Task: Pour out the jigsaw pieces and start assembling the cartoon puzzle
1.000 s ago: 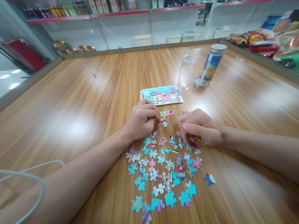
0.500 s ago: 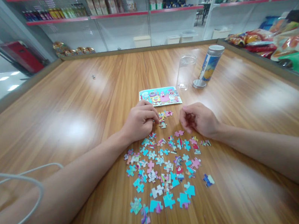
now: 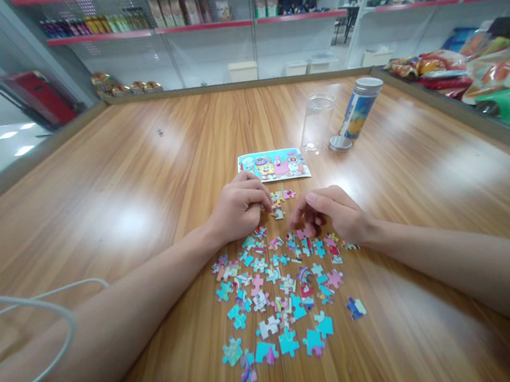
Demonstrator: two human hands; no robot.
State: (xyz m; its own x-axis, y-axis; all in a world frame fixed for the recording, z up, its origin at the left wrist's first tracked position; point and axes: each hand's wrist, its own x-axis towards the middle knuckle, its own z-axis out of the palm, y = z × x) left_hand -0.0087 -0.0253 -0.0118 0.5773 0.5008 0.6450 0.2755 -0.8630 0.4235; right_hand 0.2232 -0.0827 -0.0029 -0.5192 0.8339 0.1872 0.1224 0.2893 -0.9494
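Counter: wood; clock centred on the loose pcs.
Joined bit: at 12, just below pic card; approx. three pcs visible, yellow + pink on top, one underneath; looked linked, poss. more behind L hand.
Loose pcs: dozens, scattered mid-counter, mostly blue, some pink/white, a few overlapping.
Navy pc: at 3–4, apart from the rest.
L hand: at 11–12, fingers curled beside L edge of joined bit; couldn't tell the grip, tips mostly hidden, so unclear if it had a pc.
R hand: abt 1–2, over top R edge of loose pcs, nr pink pc; grip apart, thumb away from fingers, no pc seen between.
Pic card: at 12, flat, cartoon figs; L hand hid its lower L corner.
Clear jar: at 1, beyond card, nr blue can.
Progress: early, I'd judge. Done: only the small joined bit. Left: nearly all pcs, none of the scattered ones obviously linked.
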